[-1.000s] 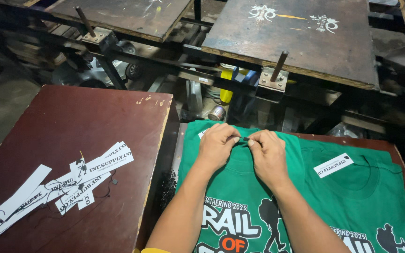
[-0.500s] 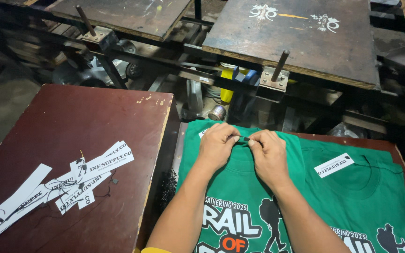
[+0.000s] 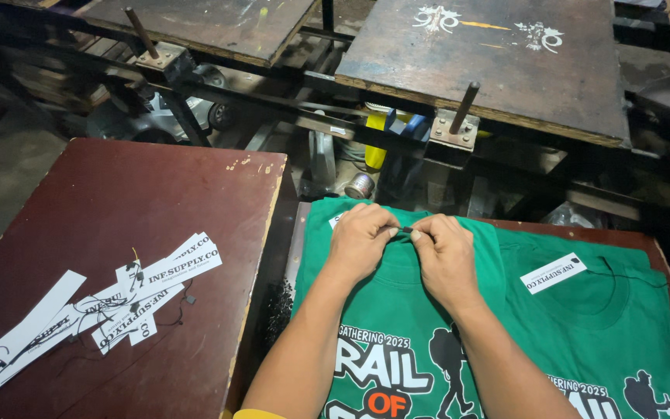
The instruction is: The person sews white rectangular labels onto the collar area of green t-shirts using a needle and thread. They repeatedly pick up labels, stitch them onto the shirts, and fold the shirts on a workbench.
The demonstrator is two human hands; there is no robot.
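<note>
Pinching at the collar of the green shirt, both hands meet at its neckline: the left hand and the right hand each have a closed grip, thumb against forefinger, on a thin dark cord that runs between them, with the collar fabric bunched just under the fingertips. The shirt lies flat, print up, on a dark red counter, and a second green shirt lies beside it on the right, already carrying a white tag near its collar. The cloth looks soft, light and limp, so it likely wrinkles and slides if pulled; the ribbed collar seems the firmest place to hold it, while the cord is fine and probably slips easily. On the left a separate board holds a loose pile of tags with cords, well apart from the hands across a dark gap. Beyond the collar the counter ends close by, dropping to metal frame bars and a small can, so open room lies mostly toward the person and to the left.
</note>
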